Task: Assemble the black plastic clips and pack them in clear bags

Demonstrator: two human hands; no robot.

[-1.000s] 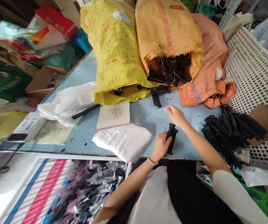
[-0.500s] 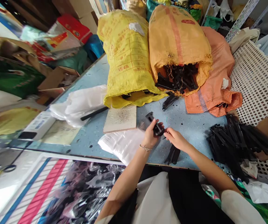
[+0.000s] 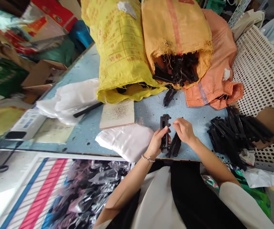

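Note:
My left hand (image 3: 158, 142) is wrapped round a long black plastic part (image 3: 165, 122) with slots, held upright over the table's front edge. My right hand (image 3: 184, 129) is just to the right of it, apart from the part, with the fingers curled together. Whether anything small sits in those fingers I cannot make out. Below and between the hands, more black parts (image 3: 175, 147) lie on the blue speckled table (image 3: 148, 109). A stack of clear plastic bags (image 3: 125, 141) lies beside my left wrist.
A yellow sack (image 3: 122, 54), an orange sack (image 3: 177, 28) spilling black parts, and a red-orange sack (image 3: 219, 60) stand behind. A pile of black parts (image 3: 234, 136) lies to the right near a perforated white panel (image 3: 258, 70). A board (image 3: 118, 114) lies left of centre.
My left hand has turned the black part from slanted to upright. My right hand has come off it, moving up and to the right. The view has tilted down slightly.

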